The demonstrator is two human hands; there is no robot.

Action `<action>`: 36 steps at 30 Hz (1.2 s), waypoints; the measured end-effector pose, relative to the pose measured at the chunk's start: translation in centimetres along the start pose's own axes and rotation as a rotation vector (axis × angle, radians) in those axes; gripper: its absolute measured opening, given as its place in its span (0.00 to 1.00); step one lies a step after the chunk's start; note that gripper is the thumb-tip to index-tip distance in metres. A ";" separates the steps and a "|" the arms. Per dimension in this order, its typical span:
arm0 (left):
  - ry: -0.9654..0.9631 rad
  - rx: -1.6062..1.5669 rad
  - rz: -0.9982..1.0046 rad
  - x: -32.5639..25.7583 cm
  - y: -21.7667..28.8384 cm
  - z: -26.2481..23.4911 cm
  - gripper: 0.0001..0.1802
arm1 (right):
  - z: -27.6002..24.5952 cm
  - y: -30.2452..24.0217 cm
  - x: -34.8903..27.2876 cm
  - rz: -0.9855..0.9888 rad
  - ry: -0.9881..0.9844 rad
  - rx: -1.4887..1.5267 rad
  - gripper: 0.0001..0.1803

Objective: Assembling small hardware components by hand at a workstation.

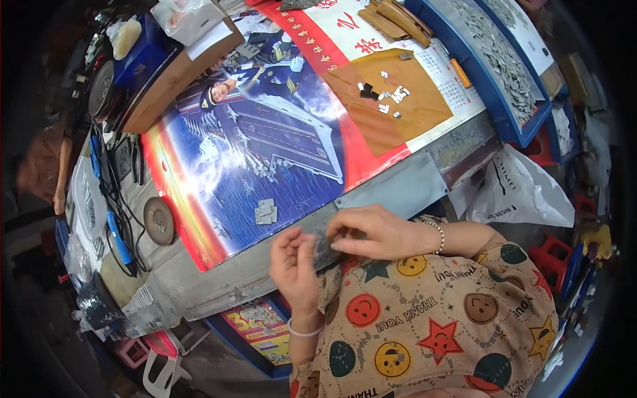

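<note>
Cluttered workbench (398, 192) under a poster (265, 152), blue trays (504, 66), left hand (295, 262) and right hand (375, 232) pinching one small dark piece (325, 249)

There is one view, from a fisheye camera on the person's head. It looks steeply down at the worktop (398, 192), which runs slanted across the picture. The near edge of the worktop is close below; its far end bends toward the rim.
</note>
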State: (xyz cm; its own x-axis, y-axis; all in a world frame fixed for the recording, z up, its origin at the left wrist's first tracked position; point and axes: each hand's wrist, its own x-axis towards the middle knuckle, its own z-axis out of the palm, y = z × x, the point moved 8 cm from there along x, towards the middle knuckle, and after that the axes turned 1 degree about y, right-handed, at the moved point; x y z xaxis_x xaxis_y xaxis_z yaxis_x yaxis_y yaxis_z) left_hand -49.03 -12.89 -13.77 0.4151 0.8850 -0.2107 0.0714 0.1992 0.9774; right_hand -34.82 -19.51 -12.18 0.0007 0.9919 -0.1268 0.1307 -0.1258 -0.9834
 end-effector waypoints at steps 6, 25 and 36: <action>-0.033 0.026 0.158 -0.6 1.0 4.0 0.23 | 0.5 3.7 -0.5 0.252 -0.018 0.485 0.10; -0.096 -0.185 0.153 -0.1 1.1 5.6 0.25 | -1.8 4.0 -2.0 0.215 0.192 0.729 0.04; -0.258 -0.047 -0.171 -0.5 -0.6 7.3 0.12 | -4.2 3.1 -3.0 0.103 0.180 0.349 0.06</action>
State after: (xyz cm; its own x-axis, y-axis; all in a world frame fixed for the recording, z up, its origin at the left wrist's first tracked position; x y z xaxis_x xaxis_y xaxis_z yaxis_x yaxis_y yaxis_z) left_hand -42.68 -16.54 -14.12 0.6175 0.7024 -0.3540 0.1205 0.3602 0.9251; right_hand -30.28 -22.85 -14.31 0.1744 0.9569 -0.2323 -0.2236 -0.1913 -0.9557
